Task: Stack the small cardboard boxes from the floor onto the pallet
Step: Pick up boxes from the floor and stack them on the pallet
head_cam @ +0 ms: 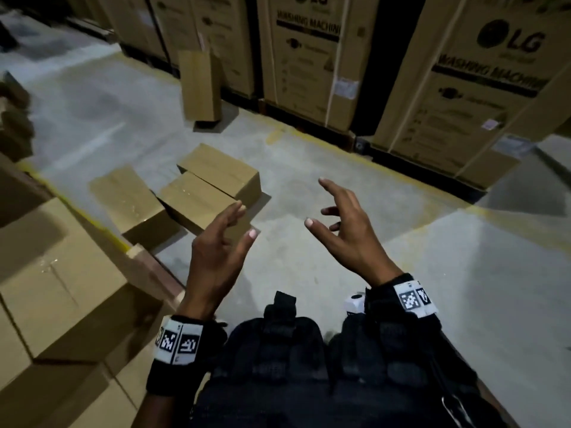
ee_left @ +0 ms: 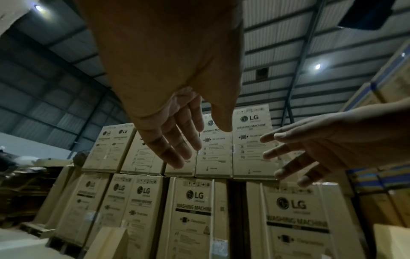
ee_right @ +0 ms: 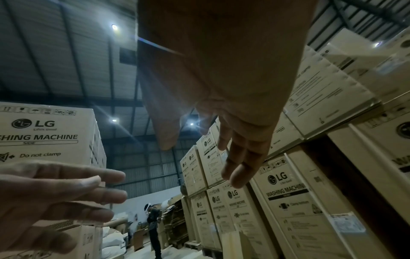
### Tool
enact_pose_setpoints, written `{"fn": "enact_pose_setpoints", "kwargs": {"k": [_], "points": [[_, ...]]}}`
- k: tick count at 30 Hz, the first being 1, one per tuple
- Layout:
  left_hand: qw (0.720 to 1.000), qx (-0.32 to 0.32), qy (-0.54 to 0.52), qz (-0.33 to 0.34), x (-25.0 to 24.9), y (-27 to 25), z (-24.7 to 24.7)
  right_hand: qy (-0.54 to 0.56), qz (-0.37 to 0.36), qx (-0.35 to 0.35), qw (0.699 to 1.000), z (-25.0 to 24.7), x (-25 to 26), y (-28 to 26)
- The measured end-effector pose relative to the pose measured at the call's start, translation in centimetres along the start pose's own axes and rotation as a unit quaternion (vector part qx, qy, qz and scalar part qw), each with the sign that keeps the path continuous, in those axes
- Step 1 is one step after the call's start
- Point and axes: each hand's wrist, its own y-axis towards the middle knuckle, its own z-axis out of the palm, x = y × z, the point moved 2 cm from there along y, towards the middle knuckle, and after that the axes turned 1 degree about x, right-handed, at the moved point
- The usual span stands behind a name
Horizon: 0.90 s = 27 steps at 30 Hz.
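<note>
Three small brown cardboard boxes lie on the concrete floor in the head view: one at the left, one in the middle, one behind it. A stack of similar boxes fills the left edge; I cannot make out the pallet under it. My left hand hovers just in front of the middle box, fingers spread and empty. My right hand is raised over bare floor, also spread and empty, palm facing the left one. The wrist views show the left hand and the right hand holding nothing.
A tall narrow carton stands upright on the floor behind the boxes. Large washing machine cartons on pallets line the back behind a yellow floor line. Another person stands far down the aisle.
</note>
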Motion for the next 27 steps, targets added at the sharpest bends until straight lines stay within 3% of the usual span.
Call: {"fn": "enact_pose_setpoints", "kwargs": {"k": [10, 14, 23, 27], "points": [[0.993, -0.093, 0.010, -0.072, 2.1, 16.5, 6.2, 0.016, -0.059, 0.149, 0.987, -2.5, -7.1, 24.0], [0.983, -0.165, -0.012, -0.086, 2.5, 23.3, 8.5, 0.044, -0.115, 0.160, 0.979, -3.1, -8.2, 33.9], [0.951, -0.210, -0.037, -0.222, 9.1, 31.6, 11.8, 0.073, -0.081, 0.327, 0.939, 2.5, -15.2, 46.2], [0.939, -0.232, -0.056, -0.247, 14.3, 37.3, 11.9, 0.072, -0.051, 0.324, 0.942, 4.0, -17.6, 54.8]]}}
